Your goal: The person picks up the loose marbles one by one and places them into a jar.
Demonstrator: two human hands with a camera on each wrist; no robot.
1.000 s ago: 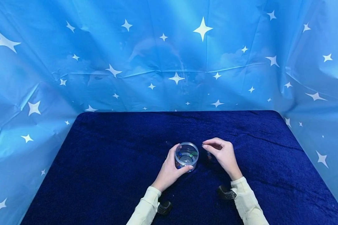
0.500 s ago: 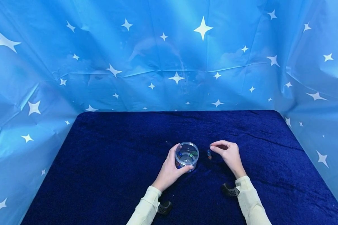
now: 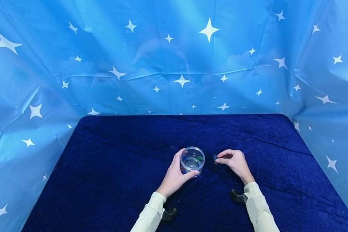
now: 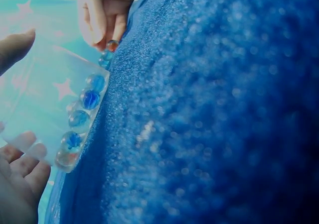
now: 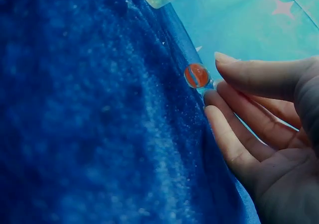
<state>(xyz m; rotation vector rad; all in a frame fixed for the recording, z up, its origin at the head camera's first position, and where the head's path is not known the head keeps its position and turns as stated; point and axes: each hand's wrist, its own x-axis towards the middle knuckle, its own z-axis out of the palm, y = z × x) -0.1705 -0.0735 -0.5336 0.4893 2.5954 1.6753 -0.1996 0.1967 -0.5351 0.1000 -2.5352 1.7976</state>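
My left hand [image 3: 172, 178] holds a clear round plastic jar [image 3: 202, 168] upright on the cloth, thumb on the near side and fingers round the left. Inside lie several glass marbles; blue ones [image 4: 90, 99] show through its wall in the left wrist view. Right of the jar, an orange-striped marble [image 5: 197, 75] and blue marbles [image 3: 215, 156] sit close together on the cloth. My right hand [image 3: 235, 163] has its fingertips at these marbles, thumb and fingers apart in the right wrist view. The blue marble nearest them is partly hidden, and no firm pinch shows.
A dark blue plush cloth [image 3: 119, 167] covers the table. Behind and at both sides hangs a light blue curtain [image 3: 150, 58] with white stars. Black devices [image 3: 237, 196] are strapped at both wrists.
My right hand has moved from beside the jar's rim to the right, then down to the marbles on the cloth. The left hand and jar have stayed in place.
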